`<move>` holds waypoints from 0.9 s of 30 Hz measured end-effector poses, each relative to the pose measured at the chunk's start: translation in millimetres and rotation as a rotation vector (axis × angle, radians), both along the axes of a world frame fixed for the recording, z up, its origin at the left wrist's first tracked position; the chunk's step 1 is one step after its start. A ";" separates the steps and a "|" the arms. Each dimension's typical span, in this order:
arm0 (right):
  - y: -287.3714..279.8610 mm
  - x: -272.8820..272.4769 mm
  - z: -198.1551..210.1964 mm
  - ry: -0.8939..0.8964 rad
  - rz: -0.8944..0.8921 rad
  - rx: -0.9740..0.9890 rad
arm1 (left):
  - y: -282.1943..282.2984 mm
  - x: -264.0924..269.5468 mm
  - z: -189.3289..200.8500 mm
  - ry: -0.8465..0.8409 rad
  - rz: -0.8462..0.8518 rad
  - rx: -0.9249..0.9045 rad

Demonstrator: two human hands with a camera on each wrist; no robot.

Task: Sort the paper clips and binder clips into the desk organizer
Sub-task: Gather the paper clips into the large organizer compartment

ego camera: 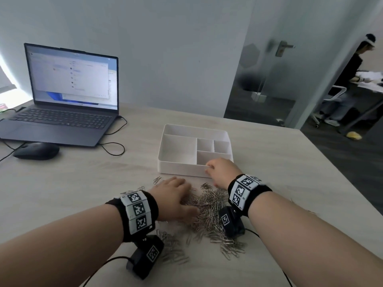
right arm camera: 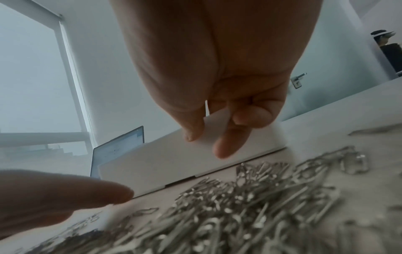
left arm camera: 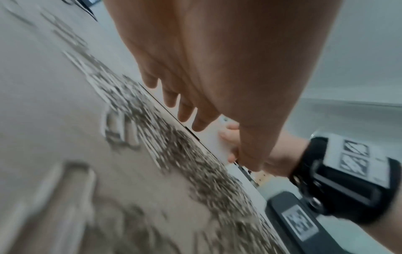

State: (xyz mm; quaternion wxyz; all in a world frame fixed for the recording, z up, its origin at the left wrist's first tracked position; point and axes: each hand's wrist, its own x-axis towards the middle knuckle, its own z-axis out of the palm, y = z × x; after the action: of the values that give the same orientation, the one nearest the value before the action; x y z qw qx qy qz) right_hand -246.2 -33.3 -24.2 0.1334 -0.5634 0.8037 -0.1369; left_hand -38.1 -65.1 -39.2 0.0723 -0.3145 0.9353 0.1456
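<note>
I am leaning over the pale wooden bench [ego camera: 83, 183] with both hands out in front of me. My left hand [ego camera: 176, 197] is lying palm down on the left part of a heap of silver paper clips [ego camera: 213, 212], its fingers [left arm camera: 185, 111] straight and slightly spread, holding nothing. The heap is sitting on the bench just in front of the desk organizer [ego camera: 178, 169], with loose clips trailing toward me and a few off to the left.

My right hand [ego camera: 222, 169] is gripping the near wall of the white organizer, close to its right corner: in the right wrist view the thumb [right arm camera: 193, 128] is pressing the outside of the wall, and in the head view the fingertips are hooking over the rim. The other fingers [right arm camera: 250, 116] are curling toward the palm.

The organizer is resting on the bench beyond the clips. It is showing 5 compartments: 1 long one across the back, 1 large one at the left, 2 small ones at the right, and 1 wider one in front of those, where my right hand is reaching. The ones I can see into are looking bare.

At the far left of the bench an open laptop [ego camera: 68, 96] is standing with its screen lit, and a dark mouse [ego camera: 36, 151] is sitting just in front of it.
</note>
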 end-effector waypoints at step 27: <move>83.4 7.3 7.2 -0.177 -0.048 -0.029 | 7.2 30.0 11.0 0.039 0.153 0.069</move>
State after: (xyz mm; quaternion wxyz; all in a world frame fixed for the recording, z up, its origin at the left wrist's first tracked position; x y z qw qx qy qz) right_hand -238.9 50.1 -17.0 0.1926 -0.5314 0.8001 -0.2009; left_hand -8.1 -57.9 -28.2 0.0536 -0.3796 0.9041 0.1890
